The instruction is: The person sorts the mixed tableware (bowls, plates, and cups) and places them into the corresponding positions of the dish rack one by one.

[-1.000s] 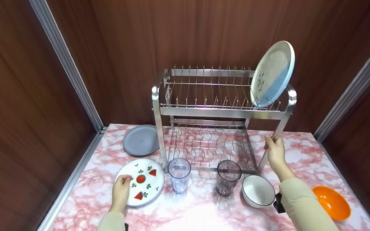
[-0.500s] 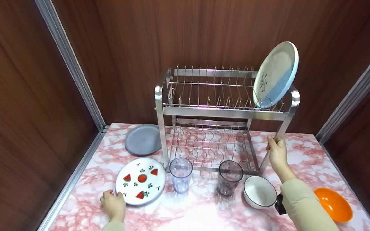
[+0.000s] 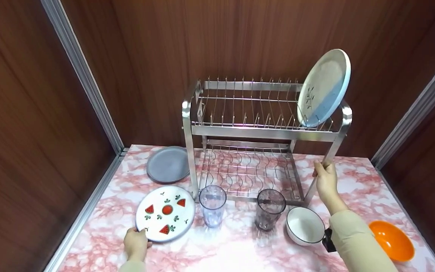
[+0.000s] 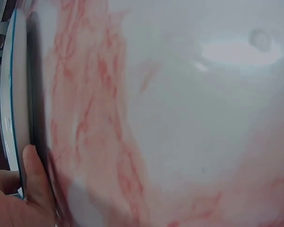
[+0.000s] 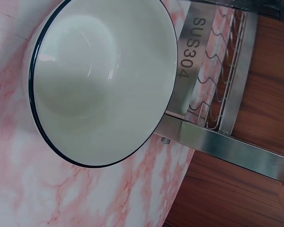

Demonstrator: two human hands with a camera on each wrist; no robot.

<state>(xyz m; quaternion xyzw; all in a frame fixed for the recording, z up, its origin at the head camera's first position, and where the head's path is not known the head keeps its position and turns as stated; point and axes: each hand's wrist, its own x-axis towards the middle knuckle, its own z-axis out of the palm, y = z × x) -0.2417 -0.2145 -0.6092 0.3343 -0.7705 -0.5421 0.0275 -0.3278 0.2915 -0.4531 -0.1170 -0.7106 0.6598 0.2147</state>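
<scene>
A white plate with a watermelon print (image 3: 167, 219) lies on the table at the left. My left hand (image 3: 135, 243) pinches its near-left rim. The left wrist view shows the thumb (image 4: 35, 177) on one side of the plate's edge (image 4: 20, 94), with a finger partly seen on the other. My right hand (image 3: 327, 183) grips the right front leg of a two-tier metal dish rack (image 3: 263, 133). On the upper tier, a cream and blue plate (image 3: 325, 87) stands on edge at the right end. Only a sliver of the right hand shows in the right wrist view.
A grey plate (image 3: 167, 165) lies behind the watermelon plate. Before the rack stand a clear glass (image 3: 213, 211), a dark tinted glass (image 3: 269, 211) and a white bowl with a dark rim (image 3: 305, 226). An orange bowl (image 3: 395, 241) sits far right, partly behind the sleeve. Wood-look walls enclose the table.
My left hand has moved from over the watermelon plate to its near-left edge and now pinches the rim. My right hand keeps its grip on the rack leg.
</scene>
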